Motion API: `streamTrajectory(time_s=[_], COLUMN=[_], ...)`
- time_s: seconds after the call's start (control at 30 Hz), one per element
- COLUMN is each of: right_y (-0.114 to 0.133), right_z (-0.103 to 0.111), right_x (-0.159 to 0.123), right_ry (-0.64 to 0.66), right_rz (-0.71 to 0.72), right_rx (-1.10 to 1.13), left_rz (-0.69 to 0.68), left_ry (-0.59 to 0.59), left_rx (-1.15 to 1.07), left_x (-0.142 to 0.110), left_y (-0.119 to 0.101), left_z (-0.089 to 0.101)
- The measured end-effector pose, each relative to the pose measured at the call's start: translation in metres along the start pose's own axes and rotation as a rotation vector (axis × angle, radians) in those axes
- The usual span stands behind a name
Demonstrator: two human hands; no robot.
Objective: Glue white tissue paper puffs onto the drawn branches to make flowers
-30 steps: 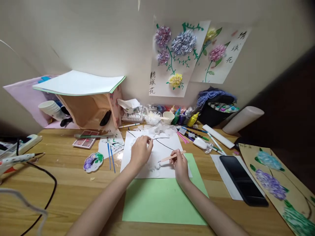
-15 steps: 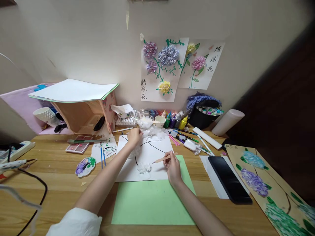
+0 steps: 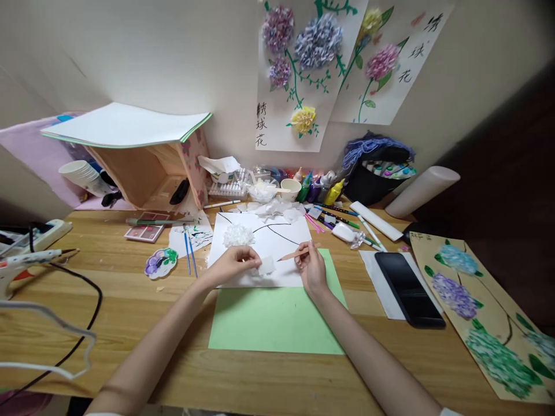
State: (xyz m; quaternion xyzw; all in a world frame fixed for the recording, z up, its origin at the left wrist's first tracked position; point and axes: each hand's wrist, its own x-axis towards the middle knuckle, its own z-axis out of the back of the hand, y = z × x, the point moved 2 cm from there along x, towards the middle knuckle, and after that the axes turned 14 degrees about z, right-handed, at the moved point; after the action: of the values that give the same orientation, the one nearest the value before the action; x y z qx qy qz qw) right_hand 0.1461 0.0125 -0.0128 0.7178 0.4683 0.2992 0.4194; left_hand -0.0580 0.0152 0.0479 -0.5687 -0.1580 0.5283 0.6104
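Between the fingertips of my left hand (image 3: 234, 263) is a small white paper square (image 3: 266, 266), held low over the white drawing sheet (image 3: 281, 277). My right hand (image 3: 312, 266) grips a pencil (image 3: 297, 253), its tip pointing left toward the square. On the sheet, a white ruffled paper flower (image 3: 238, 235) sits above my left hand, and thin black branch lines run across the upper part. Under the sheet lies green paper (image 3: 277, 320). A second white paper cluster near my left fingers is mostly hidden.
Loose white paper pieces (image 3: 277, 209) are heaped at the sheet's top edge. Paint bottles (image 3: 333, 192) and a paper cup (image 3: 290, 188) stand behind. On the right lie a black phone (image 3: 410, 289) and a flower painting (image 3: 455, 289); on the left are a paint palette (image 3: 160, 263) and a glue gun (image 3: 30, 260).
My left hand has come back from the paper heap toward me and now holds a white square. The right hand keeps the pencil. The head view has tilted down.
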Motion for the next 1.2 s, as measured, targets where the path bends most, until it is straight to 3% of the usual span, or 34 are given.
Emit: streamTrajectory(time_s=[0.17,0.3,0.43,0.57,0.7,0.97,1.2], right_y=[0.003,0.01,0.016,0.019,0.019,0.02,0.016], right_z=[0.0,-0.001,-0.002,-0.003,-0.002,0.008,0.001], right_x=[-0.004,-0.015,-0.03,-0.037,-0.04,-0.045,-0.045], right_ry=[0.054,0.205,0.328,0.448,0.475,0.243,0.46], right_rz=[0.063,0.105,0.234,0.415,0.527,0.531,0.495], right_rx=[-0.059,-0.145,-0.322,-0.448,-0.481,-0.363,-0.496], left_rz=[-0.034,-0.15,-0.209,-0.231,-0.233,-0.279,-0.219], left_ry=[-0.142,-0.273,-0.405,-0.429,-0.441,-0.355,-0.505], left_rx=[0.193,0.361,0.46,0.509,0.516,0.522,0.623], left_x=[-0.01,-0.014,-0.012,-0.008,-0.008,-0.016,-0.009], left_y=[0.017,0.012,0.014,0.019,0.016,0.009,0.016], left_z=[-0.021,-0.028,-0.032,-0.036,-0.038,-0.042,-0.042])
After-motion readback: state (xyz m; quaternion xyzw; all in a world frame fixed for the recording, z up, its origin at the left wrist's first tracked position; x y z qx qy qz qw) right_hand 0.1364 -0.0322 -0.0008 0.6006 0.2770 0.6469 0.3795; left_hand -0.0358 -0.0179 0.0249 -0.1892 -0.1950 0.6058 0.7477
